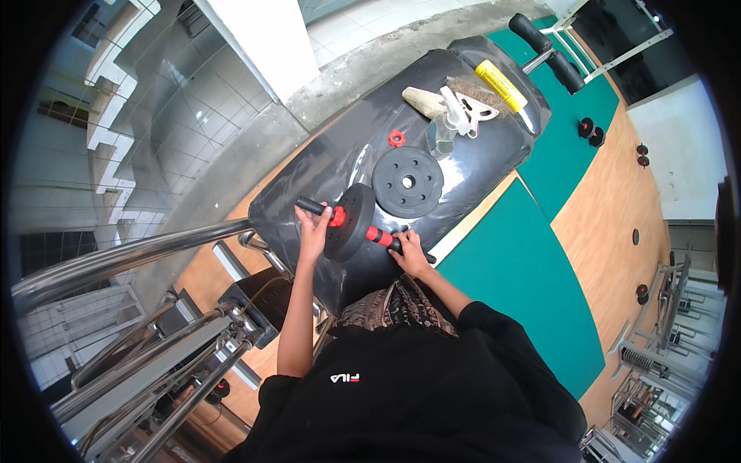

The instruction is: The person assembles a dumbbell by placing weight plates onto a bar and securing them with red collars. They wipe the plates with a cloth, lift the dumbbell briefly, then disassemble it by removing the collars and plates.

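A dumbbell with a single black weight plate (pixel 351 222) on it lies across the near end of a black padded bench (pixel 309 185). My left hand (pixel 313 230) is closed at its left end, fingers at the red star-shaped collar nut (pixel 337 217) beside the plate. Beyond those fingers the black threaded end of the bar (pixel 307 204) sticks out. On the other side, my right hand (pixel 411 253) grips the bar past its red sleeve (pixel 380 236). A loose weight plate (pixel 407 182) rests flat just ahead, with another red star nut (pixel 396 138) behind it.
Farther up the bench are a clear spray bottle (pixel 442 136), a brush (pixel 475 94), a pale cloth-like item (pixel 423 101) and a yellow cylinder (pixel 501 86). Green mats (pixel 525 278) cover floor at right. A steel rail (pixel 131 258) runs at left; dumbbells (pixel 590 131) stand far right.
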`<state>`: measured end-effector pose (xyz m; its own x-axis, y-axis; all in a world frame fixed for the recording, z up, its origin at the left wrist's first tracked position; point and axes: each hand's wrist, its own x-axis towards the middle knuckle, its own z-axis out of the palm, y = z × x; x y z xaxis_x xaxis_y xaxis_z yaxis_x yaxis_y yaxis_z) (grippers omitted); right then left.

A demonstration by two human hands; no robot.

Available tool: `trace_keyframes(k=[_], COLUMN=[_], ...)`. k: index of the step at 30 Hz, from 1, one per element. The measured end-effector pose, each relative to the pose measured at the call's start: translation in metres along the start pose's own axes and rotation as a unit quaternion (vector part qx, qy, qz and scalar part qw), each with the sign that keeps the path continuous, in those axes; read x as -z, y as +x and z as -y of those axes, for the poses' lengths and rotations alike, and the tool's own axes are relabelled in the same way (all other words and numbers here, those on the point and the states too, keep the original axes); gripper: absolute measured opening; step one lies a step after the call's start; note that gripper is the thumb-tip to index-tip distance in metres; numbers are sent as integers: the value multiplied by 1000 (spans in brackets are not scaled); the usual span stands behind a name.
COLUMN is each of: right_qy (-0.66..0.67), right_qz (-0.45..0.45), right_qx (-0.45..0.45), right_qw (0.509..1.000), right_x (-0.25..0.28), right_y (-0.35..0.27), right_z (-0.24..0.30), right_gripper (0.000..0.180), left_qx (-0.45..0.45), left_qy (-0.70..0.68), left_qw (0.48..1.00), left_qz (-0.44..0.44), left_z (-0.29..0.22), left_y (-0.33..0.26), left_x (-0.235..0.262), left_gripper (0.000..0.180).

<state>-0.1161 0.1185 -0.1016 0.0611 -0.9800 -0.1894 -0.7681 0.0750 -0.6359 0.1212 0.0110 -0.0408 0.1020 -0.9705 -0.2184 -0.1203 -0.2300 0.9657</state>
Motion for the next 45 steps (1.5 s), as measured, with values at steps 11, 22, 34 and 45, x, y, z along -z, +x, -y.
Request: trace_keyframes(k=[11,22,34,45], right_qy=[-85,-275,-211,-414], right_qz=[-27,267,298,211], right_qx=[154,180,223,239], right_qw=[984,906,904,853], right_x=[108,85,80,71], right_y=[108,166,168,142], right_z=[118,146,135,156], right_gripper=[59,56,45,49], left_qx=[-25,-40,-47,-25], left_qy=[-51,66,98,158], left_qw=[997,996,994,987], left_qz=[45,49,-2,17], left_z=[-3,-5,-27,-27], left_y=[27,30,23,27], left_x=[-19,-12,-9,-4], left_gripper=[58,65,57,51])
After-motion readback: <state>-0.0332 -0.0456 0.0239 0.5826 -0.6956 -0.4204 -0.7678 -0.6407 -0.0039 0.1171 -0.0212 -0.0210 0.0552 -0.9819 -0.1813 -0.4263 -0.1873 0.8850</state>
